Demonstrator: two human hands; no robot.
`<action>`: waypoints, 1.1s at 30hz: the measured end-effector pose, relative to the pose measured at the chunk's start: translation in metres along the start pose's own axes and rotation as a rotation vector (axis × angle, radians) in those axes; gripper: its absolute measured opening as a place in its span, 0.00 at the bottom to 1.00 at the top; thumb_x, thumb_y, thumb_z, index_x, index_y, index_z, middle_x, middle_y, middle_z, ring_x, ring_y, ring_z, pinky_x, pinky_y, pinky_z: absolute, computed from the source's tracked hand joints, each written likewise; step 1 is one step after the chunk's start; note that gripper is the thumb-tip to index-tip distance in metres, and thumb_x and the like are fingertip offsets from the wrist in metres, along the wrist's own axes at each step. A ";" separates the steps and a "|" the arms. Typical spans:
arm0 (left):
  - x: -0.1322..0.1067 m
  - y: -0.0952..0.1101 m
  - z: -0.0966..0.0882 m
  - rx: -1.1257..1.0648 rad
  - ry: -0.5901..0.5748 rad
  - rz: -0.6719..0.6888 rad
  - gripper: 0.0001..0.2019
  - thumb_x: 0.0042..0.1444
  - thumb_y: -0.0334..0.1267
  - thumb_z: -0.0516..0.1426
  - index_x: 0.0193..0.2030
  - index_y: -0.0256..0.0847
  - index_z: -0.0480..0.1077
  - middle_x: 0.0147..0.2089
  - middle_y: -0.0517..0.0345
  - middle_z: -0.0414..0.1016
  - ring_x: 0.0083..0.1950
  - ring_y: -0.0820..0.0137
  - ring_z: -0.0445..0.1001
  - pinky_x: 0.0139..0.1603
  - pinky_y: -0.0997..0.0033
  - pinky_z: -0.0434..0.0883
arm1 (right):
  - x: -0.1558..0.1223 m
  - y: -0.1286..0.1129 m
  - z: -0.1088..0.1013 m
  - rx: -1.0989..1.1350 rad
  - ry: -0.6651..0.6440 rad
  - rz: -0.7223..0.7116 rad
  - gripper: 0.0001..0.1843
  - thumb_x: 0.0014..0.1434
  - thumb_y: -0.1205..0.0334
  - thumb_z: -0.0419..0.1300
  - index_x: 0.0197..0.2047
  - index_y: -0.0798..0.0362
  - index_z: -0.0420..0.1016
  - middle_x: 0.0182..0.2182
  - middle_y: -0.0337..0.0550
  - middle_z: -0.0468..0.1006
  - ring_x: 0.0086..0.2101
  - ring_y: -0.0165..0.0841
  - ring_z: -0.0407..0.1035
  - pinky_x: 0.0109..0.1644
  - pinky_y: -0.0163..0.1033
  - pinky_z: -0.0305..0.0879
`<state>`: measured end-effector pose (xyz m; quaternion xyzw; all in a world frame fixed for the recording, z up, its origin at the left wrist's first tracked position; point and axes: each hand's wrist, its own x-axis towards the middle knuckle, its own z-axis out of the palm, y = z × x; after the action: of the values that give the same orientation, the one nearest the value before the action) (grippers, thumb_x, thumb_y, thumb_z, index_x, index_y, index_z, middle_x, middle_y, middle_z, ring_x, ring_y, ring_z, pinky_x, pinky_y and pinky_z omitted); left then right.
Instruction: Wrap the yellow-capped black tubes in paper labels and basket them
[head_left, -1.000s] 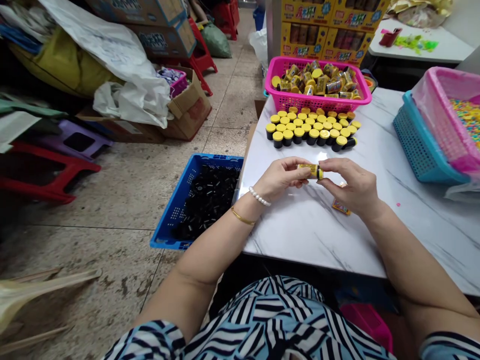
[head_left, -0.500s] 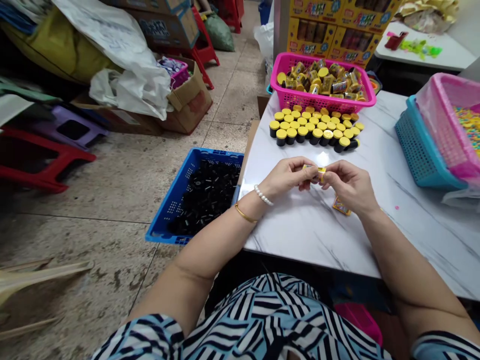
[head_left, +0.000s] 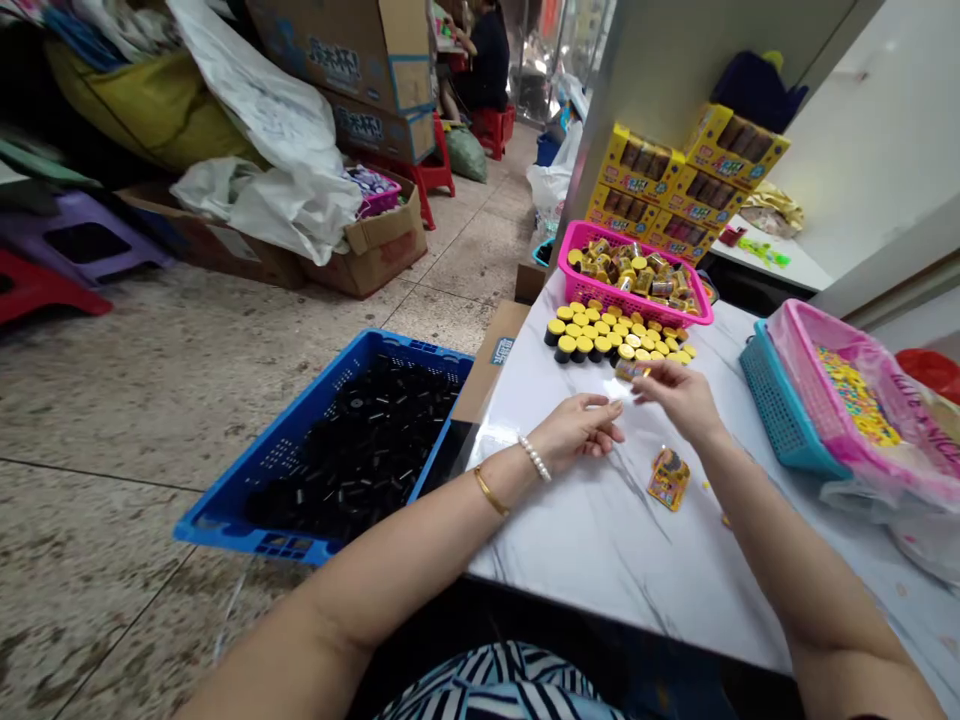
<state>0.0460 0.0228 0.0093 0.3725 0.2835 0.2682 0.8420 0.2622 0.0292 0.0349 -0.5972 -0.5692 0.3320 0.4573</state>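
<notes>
My right hand is stretched toward the cluster of yellow-capped black bottles and pinches a small labelled bottle at its fingertips. My left hand rests on the white marble table just behind it, fingers loosely curled, holding nothing I can see. A pink basket full of labelled bottles stands beyond the cluster. A small sheet of yellow stickers lies on the table beside my right wrist.
A blue crate of black caps sits on the floor left of the table. A teal basket holding a pink basket of coloured beads stands at the right. Yellow display boxes are stacked behind. Cardboard boxes, bags and stools crowd the far left.
Both hands held the bottle together before; now my left hand has let go and my right hand has carried the bottle forward toward the cluster. The view has tilted up.
</notes>
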 end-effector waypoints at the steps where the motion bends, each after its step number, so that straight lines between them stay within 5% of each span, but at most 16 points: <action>1: 0.000 0.000 0.000 0.004 0.029 0.000 0.16 0.68 0.43 0.63 0.54 0.37 0.65 0.30 0.54 0.80 0.22 0.78 0.70 0.21 0.80 0.63 | 0.028 -0.006 -0.005 -0.019 0.092 -0.038 0.24 0.50 0.47 0.76 0.45 0.53 0.83 0.30 0.40 0.83 0.29 0.34 0.77 0.36 0.44 0.82; 5: 0.002 0.000 -0.001 0.098 0.046 0.006 0.12 0.66 0.34 0.63 0.52 0.34 0.69 0.28 0.56 0.79 0.22 0.77 0.72 0.21 0.79 0.64 | 0.143 -0.037 -0.024 -0.206 0.464 -0.227 0.23 0.52 0.50 0.73 0.48 0.53 0.80 0.34 0.43 0.83 0.32 0.38 0.78 0.39 0.50 0.81; 8: 0.002 0.002 0.000 0.224 0.081 0.030 0.07 0.65 0.34 0.64 0.45 0.33 0.73 0.27 0.57 0.78 0.21 0.77 0.71 0.21 0.78 0.63 | 0.183 -0.049 -0.029 -0.522 0.590 -0.323 0.24 0.55 0.50 0.72 0.50 0.55 0.79 0.40 0.49 0.83 0.41 0.44 0.79 0.50 0.55 0.77; 12: 0.000 0.006 0.002 0.311 0.119 0.084 0.06 0.65 0.34 0.64 0.40 0.33 0.74 0.26 0.60 0.76 0.20 0.80 0.67 0.22 0.78 0.62 | 0.140 -0.025 -0.024 -0.800 0.413 -0.423 0.12 0.63 0.51 0.64 0.42 0.51 0.83 0.38 0.48 0.83 0.41 0.44 0.77 0.54 0.54 0.72; 18: 0.004 0.000 0.001 0.420 0.096 0.123 0.07 0.65 0.37 0.63 0.39 0.35 0.74 0.27 0.60 0.76 0.21 0.80 0.67 0.25 0.77 0.63 | 0.051 0.037 -0.003 -1.040 0.192 -0.445 0.14 0.61 0.49 0.66 0.43 0.49 0.83 0.45 0.50 0.79 0.49 0.50 0.70 0.58 0.56 0.68; 23: 0.004 -0.026 0.006 0.794 0.099 0.404 0.07 0.61 0.39 0.65 0.39 0.38 0.77 0.30 0.59 0.77 0.28 0.74 0.71 0.35 0.71 0.67 | 0.053 0.042 0.011 -1.075 0.157 -0.452 0.10 0.63 0.56 0.63 0.45 0.51 0.75 0.46 0.53 0.77 0.52 0.53 0.66 0.61 0.59 0.63; 26: 0.003 -0.044 0.019 1.076 -0.007 0.585 0.05 0.60 0.37 0.65 0.40 0.39 0.80 0.34 0.55 0.78 0.35 0.69 0.73 0.42 0.67 0.68 | 0.055 0.033 0.013 -1.019 0.104 -0.428 0.09 0.62 0.63 0.60 0.46 0.53 0.73 0.45 0.54 0.77 0.52 0.54 0.65 0.62 0.61 0.61; 30: 0.017 -0.064 0.039 1.273 -0.157 0.624 0.12 0.60 0.38 0.64 0.50 0.44 0.82 0.41 0.51 0.77 0.42 0.63 0.74 0.45 0.64 0.68 | 0.050 0.029 0.015 -1.013 0.048 -0.447 0.12 0.61 0.62 0.61 0.48 0.53 0.72 0.49 0.56 0.76 0.54 0.56 0.64 0.63 0.61 0.59; 33: 0.032 -0.076 0.050 1.284 -0.199 0.579 0.07 0.61 0.38 0.63 0.44 0.46 0.84 0.43 0.52 0.77 0.41 0.65 0.73 0.42 0.66 0.67 | 0.051 0.031 0.018 -1.027 0.039 -0.405 0.12 0.62 0.63 0.59 0.49 0.54 0.71 0.49 0.57 0.76 0.55 0.57 0.63 0.62 0.63 0.57</action>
<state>0.1204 -0.0234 -0.0306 0.8781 0.1971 0.2257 0.3731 0.2640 0.0849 0.0056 -0.6280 -0.7530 -0.0941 0.1726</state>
